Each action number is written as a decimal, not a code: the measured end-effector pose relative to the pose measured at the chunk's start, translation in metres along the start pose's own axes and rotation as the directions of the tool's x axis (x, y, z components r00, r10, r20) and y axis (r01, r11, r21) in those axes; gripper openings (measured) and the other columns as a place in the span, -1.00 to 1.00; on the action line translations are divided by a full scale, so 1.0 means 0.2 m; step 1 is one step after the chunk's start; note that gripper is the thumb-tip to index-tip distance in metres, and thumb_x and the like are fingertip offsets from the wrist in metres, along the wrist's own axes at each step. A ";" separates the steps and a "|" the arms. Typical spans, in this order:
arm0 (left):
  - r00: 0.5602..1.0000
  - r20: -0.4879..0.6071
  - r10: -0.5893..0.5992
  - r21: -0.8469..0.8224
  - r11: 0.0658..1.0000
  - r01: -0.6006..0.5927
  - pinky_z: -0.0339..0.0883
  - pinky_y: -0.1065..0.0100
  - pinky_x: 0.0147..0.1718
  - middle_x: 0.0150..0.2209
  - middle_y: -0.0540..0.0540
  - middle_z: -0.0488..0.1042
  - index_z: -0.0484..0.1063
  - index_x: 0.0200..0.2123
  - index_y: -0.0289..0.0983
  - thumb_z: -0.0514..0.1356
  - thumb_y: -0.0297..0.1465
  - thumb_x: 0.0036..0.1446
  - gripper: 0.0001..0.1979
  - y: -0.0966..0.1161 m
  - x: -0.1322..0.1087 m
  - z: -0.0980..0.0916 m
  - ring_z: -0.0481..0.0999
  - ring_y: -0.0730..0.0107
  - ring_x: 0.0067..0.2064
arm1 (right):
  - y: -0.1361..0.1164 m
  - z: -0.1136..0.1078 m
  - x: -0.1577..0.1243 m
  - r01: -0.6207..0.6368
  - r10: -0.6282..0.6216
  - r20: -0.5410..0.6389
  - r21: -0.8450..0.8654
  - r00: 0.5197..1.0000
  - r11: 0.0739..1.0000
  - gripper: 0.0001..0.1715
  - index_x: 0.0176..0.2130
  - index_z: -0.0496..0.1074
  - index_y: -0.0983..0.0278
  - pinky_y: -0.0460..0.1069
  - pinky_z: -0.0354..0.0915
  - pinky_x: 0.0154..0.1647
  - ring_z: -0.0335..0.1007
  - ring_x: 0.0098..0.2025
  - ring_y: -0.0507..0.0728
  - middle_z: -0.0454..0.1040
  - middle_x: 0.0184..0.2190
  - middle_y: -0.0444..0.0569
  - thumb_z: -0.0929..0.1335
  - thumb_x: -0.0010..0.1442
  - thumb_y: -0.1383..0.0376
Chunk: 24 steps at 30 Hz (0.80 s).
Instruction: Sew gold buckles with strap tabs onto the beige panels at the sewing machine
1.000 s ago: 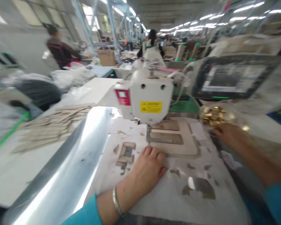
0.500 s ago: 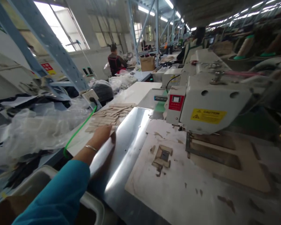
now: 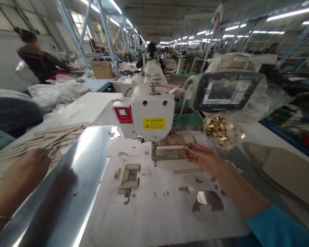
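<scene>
My left hand (image 3: 28,175), blurred, reaches down with curled fingers at a spread of thin beige strips (image 3: 61,139); whether a strip is between the fingertips is hidden. My right hand (image 3: 204,157) is at the right end of a dark metal clamp frame (image 3: 167,157) under the sewing machine head (image 3: 153,113). Its thumb and fingers are drawn together around something small that I cannot make out. Beneath and around the frame lie beige pieces (image 3: 182,166). A small beige square with a dark centre (image 3: 128,181) sits on the white sheet (image 3: 113,216).
Gold-coloured metal fittings (image 3: 218,132) fill a clear tub beside the control screen (image 3: 222,92). Stacked beige panels (image 3: 285,168) lie at the right. A shiny metal plate (image 3: 74,171) runs along the left. Another person (image 3: 38,58) works at the far left.
My view has swung to the right and my right hand has come into sight at the clamp frame. My left hand stays by the strips, now lower and further left in view.
</scene>
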<state>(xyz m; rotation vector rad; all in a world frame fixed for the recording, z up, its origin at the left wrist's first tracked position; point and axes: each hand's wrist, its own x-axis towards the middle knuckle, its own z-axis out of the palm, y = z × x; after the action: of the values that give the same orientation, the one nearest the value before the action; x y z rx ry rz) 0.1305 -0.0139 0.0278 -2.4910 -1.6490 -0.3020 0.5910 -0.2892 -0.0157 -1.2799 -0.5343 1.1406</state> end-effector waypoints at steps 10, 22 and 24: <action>0.836 0.143 0.530 -0.311 0.826 -0.471 0.48 0.31 -0.37 -0.28 -0.12 0.56 0.31 -0.06 -0.24 -0.07 -0.46 0.32 -0.78 1.31 -0.36 0.00 0.60 0.27 -0.35 | 0.08 0.14 -0.05 0.125 -0.110 0.070 -0.264 0.991 0.956 -0.60 -0.20 0.50 0.27 -0.08 0.36 -0.49 0.45 -0.44 0.05 0.56 -0.35 -0.02 0.46 0.07 0.05; 0.777 0.194 0.599 -0.307 0.789 -0.532 0.49 0.23 -0.37 -0.31 -0.20 0.54 0.30 -0.09 -0.36 -0.06 -0.57 0.28 -0.79 1.72 -0.31 -0.02 0.62 0.13 -0.29 | 0.10 0.14 -0.11 0.529 -0.540 0.323 -0.799 0.777 0.284 -0.61 -0.02 0.43 0.22 0.05 0.39 -0.16 0.53 -0.18 0.19 0.58 -0.17 0.02 0.19 0.23 0.35; 0.774 0.088 0.627 -0.297 0.758 -0.580 0.47 0.18 -0.20 -0.22 -0.22 0.53 0.31 -0.06 -0.35 -0.05 -0.52 0.31 -0.79 1.74 -0.30 0.03 0.59 0.15 -0.17 | 0.07 0.10 -0.08 0.438 -0.490 0.235 -0.827 0.840 0.353 -0.66 -0.11 0.47 0.22 0.03 0.39 -0.25 0.53 -0.27 0.18 0.59 -0.26 -0.01 0.21 0.19 0.32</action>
<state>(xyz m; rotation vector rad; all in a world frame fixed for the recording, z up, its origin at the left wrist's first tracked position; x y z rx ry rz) 0.4284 -0.2017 0.0058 -3.1579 -0.7747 -0.2142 0.5620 -0.2946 -0.0199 -1.8189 -1.4720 0.2631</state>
